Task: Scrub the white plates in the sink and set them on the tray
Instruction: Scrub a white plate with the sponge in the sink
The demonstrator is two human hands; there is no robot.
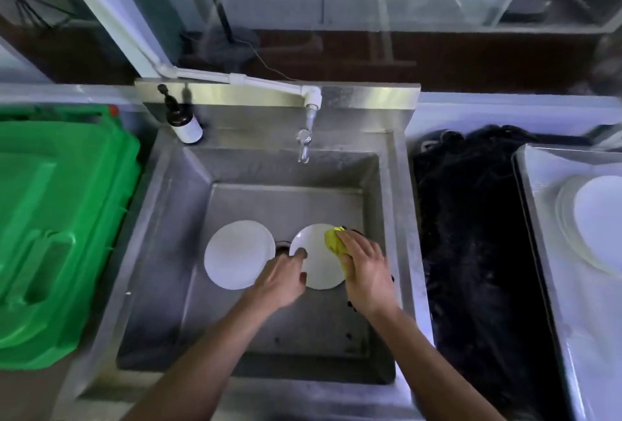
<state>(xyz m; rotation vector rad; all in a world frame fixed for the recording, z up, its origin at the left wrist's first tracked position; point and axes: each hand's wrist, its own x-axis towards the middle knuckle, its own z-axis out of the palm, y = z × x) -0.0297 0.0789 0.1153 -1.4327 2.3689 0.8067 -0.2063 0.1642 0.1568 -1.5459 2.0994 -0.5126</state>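
Note:
Two white plates lie in the steel sink. The left plate rests flat on the sink floor, untouched. My left hand pinches the left rim of the right plate, thumb and fingers curled on its edge. My right hand grips a yellow sponge and presses it onto that plate's right side. At the far right, a stack of white plates sits on the metal tray.
A tap hangs over the sink's back wall, with a dark soap bottle on the back left corner. A green plastic bin stands left of the sink. A dark gap separates sink and tray.

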